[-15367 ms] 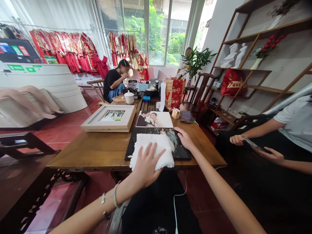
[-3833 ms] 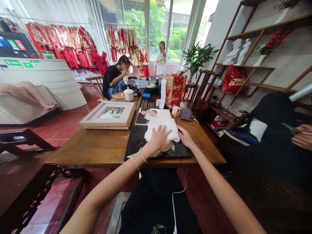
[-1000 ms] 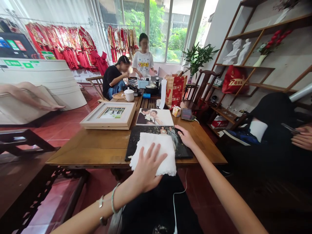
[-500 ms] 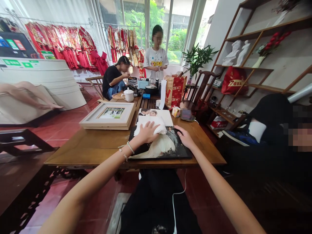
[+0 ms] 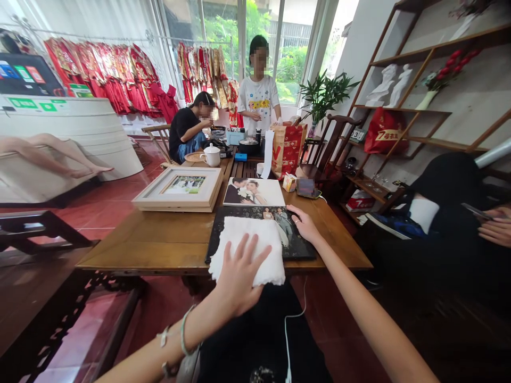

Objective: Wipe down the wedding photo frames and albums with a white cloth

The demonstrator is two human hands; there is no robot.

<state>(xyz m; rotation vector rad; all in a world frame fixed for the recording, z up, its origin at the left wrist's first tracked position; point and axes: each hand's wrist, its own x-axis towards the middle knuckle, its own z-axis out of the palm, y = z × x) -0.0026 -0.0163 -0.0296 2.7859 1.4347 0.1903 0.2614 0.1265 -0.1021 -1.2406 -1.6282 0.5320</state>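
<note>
Under my left hand [image 5: 241, 268], spread flat with its fingers apart, lies a white cloth [image 5: 255, 234]. The cloth covers the lower left of a dark wedding photo album [image 5: 297, 239] and hangs past its near edge. My right hand [image 5: 304, 223] rests at the album's upper right edge, fingers stretched out, with a ring on one finger. The couple in the dark picture shows between the cloth and my right hand. Just beyond, touching or nearly touching the album, lies a lighter wedding photo [image 5: 253, 192].
Framed pictures [image 5: 179, 189] lie stacked at the table's left. A white lidded cup [image 5: 211, 155], a red paper bag [image 5: 288, 149], a small box [image 5: 289, 182] and a device with a cable [image 5: 307, 187] stand farther back. Two people are at the far end; another holds a phone at right.
My left hand has drawn the cloth toward me, from the album's far edge to its near edge, uncovering the lighter photo. My right hand has stayed in place.
</note>
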